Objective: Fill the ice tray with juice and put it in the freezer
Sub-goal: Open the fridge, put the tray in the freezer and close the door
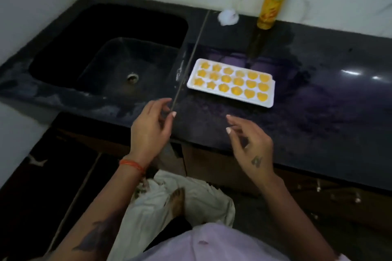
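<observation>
Ice tray (pixel 230 82) filled with juice, flat on the dark counter (pixel 318 112).

Left to right: sink (pixel 106 48); left hand (pixel 150 131), fingers loosely apart, holding nothing; tray just right of the sink; right hand (pixel 250 146), fingers spread, empty, near the tray's front edge; juice bottle (pixel 272 4) upright behind the tray, against the wall.

Both forearms reach forward, bare. The left hand (pixel 149 128) is raised with fingers loosely curled and thumb apart, holding nothing; an orange thread circles its wrist. The right hand (pixel 251 144) hovers palm-down, fingers relaxed and spread, also holding nothing.
</observation>
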`<state>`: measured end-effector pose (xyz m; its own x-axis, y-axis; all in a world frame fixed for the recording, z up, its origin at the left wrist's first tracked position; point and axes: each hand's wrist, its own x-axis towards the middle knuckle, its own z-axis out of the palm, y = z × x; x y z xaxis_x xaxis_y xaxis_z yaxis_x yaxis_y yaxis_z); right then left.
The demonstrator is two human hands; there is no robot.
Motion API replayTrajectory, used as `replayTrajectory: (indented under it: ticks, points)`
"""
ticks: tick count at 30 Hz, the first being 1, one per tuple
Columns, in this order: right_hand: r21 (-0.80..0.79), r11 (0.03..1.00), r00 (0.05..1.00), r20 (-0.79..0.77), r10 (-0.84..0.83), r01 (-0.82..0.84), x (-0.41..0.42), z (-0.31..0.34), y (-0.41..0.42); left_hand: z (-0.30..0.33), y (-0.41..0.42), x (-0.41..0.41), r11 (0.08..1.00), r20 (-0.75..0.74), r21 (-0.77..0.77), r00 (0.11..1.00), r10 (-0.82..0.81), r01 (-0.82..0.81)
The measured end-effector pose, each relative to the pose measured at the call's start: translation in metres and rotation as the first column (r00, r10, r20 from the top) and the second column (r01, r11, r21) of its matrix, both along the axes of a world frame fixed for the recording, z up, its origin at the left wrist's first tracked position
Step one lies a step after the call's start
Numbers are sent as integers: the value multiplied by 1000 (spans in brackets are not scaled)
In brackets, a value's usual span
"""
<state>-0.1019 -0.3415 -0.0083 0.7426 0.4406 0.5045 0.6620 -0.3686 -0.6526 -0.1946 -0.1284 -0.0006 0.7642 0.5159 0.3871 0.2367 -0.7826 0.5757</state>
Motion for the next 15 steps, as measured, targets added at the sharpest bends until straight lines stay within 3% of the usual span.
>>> replayTrajectory:
  ticks: [5, 9, 11, 15]
  points:
    - [14, 941, 941, -23, -338, 338, 46, 8, -3, -3, 26, 74, 994, -68, -45, 992, -105, 102]
    - [-139, 800, 780, -178, -600, 583, 76, 1, -4, -15, 47, 122, 966, -267, -246, 953, -141, 74]
    - [-226, 758, 719, -243, -652, 612, 87, -6, -4, -17, 52, 137, 914, -336, -402, 920, -202, 53]
    - [-373, 774, 619, -464, -633, 512, 108, -17, -6, -22, 53, 151, 739, -293, -673, 919, -264, -2]
